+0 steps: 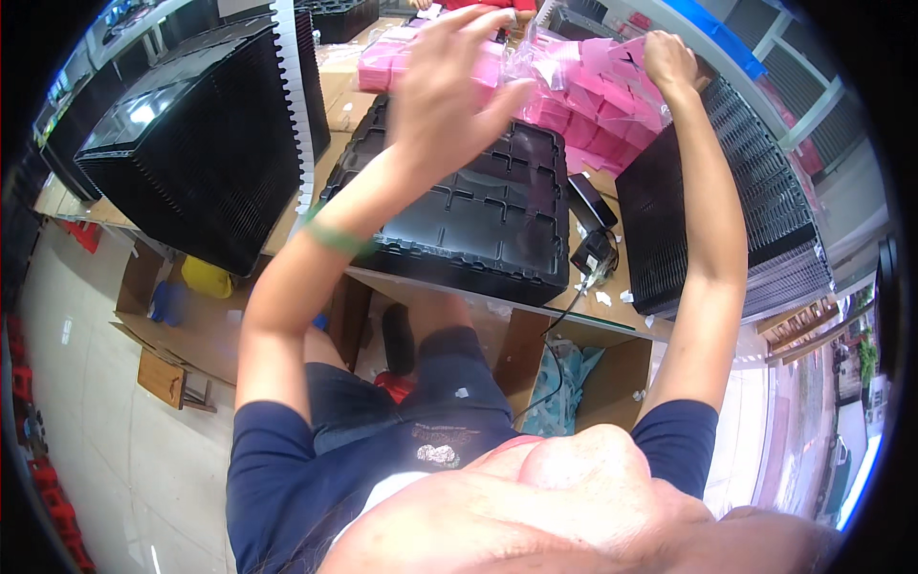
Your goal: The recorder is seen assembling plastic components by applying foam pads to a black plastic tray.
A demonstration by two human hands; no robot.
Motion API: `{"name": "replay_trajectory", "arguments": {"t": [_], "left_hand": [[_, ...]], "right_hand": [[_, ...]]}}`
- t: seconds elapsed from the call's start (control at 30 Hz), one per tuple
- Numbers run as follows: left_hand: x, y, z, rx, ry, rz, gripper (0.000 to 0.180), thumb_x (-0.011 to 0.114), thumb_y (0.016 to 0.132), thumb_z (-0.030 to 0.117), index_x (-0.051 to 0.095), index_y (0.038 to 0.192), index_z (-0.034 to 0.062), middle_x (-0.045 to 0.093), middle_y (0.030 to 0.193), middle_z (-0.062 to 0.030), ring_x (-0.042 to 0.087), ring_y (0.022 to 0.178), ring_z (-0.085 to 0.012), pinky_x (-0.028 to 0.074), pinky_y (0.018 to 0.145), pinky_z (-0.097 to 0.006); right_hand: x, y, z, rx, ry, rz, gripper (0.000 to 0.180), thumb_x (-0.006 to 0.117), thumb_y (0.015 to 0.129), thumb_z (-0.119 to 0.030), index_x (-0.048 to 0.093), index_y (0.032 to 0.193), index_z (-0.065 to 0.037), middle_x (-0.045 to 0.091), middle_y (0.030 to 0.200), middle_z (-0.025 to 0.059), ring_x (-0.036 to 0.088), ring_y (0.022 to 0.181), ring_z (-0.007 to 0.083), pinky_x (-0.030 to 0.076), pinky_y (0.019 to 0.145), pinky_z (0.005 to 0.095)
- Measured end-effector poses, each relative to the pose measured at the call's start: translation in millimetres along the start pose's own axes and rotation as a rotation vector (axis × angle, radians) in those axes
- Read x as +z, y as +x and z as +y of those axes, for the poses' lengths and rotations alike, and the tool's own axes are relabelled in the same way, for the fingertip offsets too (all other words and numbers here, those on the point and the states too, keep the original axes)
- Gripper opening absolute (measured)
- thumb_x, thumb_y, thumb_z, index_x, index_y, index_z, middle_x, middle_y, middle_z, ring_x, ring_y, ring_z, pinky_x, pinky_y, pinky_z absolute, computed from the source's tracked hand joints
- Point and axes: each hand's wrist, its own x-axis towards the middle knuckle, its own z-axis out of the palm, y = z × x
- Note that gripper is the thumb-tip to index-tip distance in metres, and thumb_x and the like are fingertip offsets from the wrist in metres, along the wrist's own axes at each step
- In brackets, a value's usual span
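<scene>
My left hand (445, 96) is raised over the far part of a black plastic tray (488, 201) with moulded compartments, which tops a low stack in front of me. Motion blurs this hand, but its fingers are apart and nothing shows in them. At the far right, my right hand (672, 62) is closed, its fingers curled beside a heap of pink block-like pieces (598, 105). Whatever it holds, if anything, is hidden. Clear plastic film (545, 65) lies among the pink pieces.
Tall stacks of black trays stand at left (206, 143) and right (736, 201). A dark phone (593, 199) and a black adapter with a cable (595, 253) lie right of the middle tray. Below are an open carton (612, 373) and a wooden stool (163, 378). A person in red (521, 8) is opposite.
</scene>
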Motion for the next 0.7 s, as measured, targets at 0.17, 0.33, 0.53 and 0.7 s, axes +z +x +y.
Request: {"name": "replay_trajectory", "arguments": {"t": [0.17, 0.33, 0.53, 0.7], "left_hand": [[138.7, 38.6, 2.0, -0.046, 0.08, -0.019, 0.082, 0.073, 0.082, 0.042, 0.038, 0.143, 0.002, 0.045, 0.142, -0.0214, 0.044, 0.129, -0.0383, 0.035, 0.108, -0.048], [194.2, 49.2, 4.6, -0.179, 0.117, 0.107, 0.091, 0.069, 0.084, 0.041, 0.025, 0.152, 0.0005, 0.041, 0.143, -0.0238, 0.038, 0.133, -0.0405, 0.029, 0.111, -0.056], [170.6, 53.1, -58.6, -0.036, 0.172, 0.054, 0.027, 0.06, 0.083, 0.009, 0.072, 0.107, 0.0091, 0.061, 0.129, -0.0136, 0.051, 0.127, -0.0309, 0.033, 0.111, -0.05], [80.5, 1.3, -97.5, 0.102, 0.167, -0.246, 0.035, 0.065, 0.083, 0.017, 0.068, 0.118, 0.012, 0.063, 0.13, -0.011, 0.056, 0.123, -0.0261, 0.039, 0.108, -0.046]], "right_hand": [[-44.9, 6.8, -30.8, -0.14, -0.026, 0.099, 0.022, 0.051, 0.091, -0.014, 0.07, 0.1, -0.007, 0.07, 0.109, 0.008, 0.065, 0.106, 0.0288, 0.054, 0.089, 0.0423], [-85.0, -23.9, -40.1, -0.336, 0.122, 0.205, 0.023, 0.055, 0.089, -0.011, 0.071, 0.106, -0.008, 0.071, 0.112, 0.0058, 0.064, 0.111, 0.025, 0.054, 0.091, 0.0394], [-86.8, -73.2, -17.7, -0.4, 0.214, 0.309, 0.03, 0.055, 0.089, -0.007, 0.071, 0.114, -0.008, 0.069, 0.12, 0.0061, 0.06, 0.118, 0.0233, 0.052, 0.096, 0.0369], [-81.8, -130.5, -47.9, -0.341, 0.42, 0.277, 0.03, 0.055, 0.089, -0.007, 0.071, 0.114, -0.007, 0.07, 0.118, 0.0091, 0.061, 0.118, 0.0237, 0.053, 0.097, 0.0398]]}}
